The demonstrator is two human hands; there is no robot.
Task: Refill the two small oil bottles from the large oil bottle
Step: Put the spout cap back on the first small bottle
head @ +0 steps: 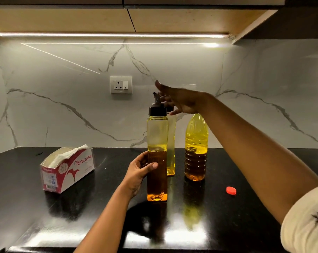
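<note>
A tall square small oil bottle (157, 143) with a black spout cap stands on the black counter (45, 216), about half full of amber oil. My left hand (139, 170) grips its lower body. A second small bottle (171, 143) stands right behind it, mostly hidden. My right hand (178, 101) hovers with spread fingers beside the front bottle's spout and over the second bottle's top; I cannot tell whether it touches either. The large ribbed oil bottle (196, 147) stands uncapped to the right. Its red cap (231, 190) lies on the counter.
A tissue box (67, 170) sits at the left of the counter. A wall socket (120, 84) is on the marble backsplash. Cabinets with a light strip hang overhead.
</note>
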